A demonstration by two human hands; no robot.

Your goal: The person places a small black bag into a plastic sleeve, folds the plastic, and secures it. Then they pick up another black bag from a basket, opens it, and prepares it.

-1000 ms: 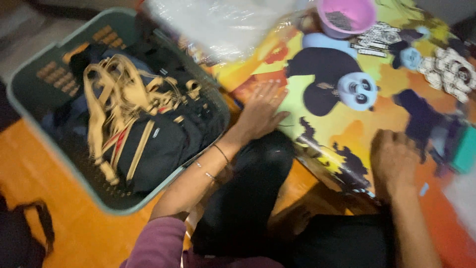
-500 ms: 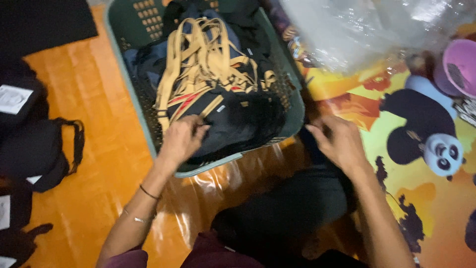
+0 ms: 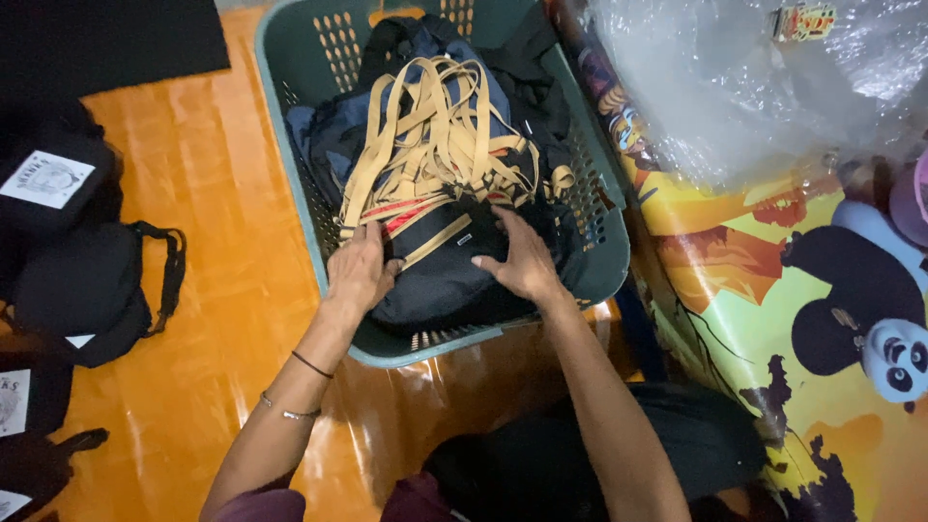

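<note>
Presently, both hands are laid on a black bag [image 3: 440, 275] that lies at the near end of a green laundry basket [image 3: 599, 261]. The left hand [image 3: 360, 266] is spread flat, fingers together and pointing away from the body, and is pressed on the bag's left side, just beside the basket's left wall. The right hand [image 3: 520, 259] is opened more widely, with fingers splayed over the bag's right upper part; nothing is gripped by either hand, only touched. Two thin bracelets [image 3: 295, 389] are worn on the left forearm.

Behind the hands, a tangle of tan straps [image 3: 445, 135] is heaped over dark blue and black fabric that fills the basket to its rim. Little free room is left inside the basket, and the bag is held close against the near rim.

The basket is set on an orange wooden floor [image 3: 232, 213]. Open floor is seen to its left, as far as several black bags [image 3: 82, 290] near the picture's left edge. On the right, the basket is touched by a colourful cartoon-printed mat [image 3: 754, 261], on which crumpled clear plastic [image 3: 735, 77] is piled.
</note>
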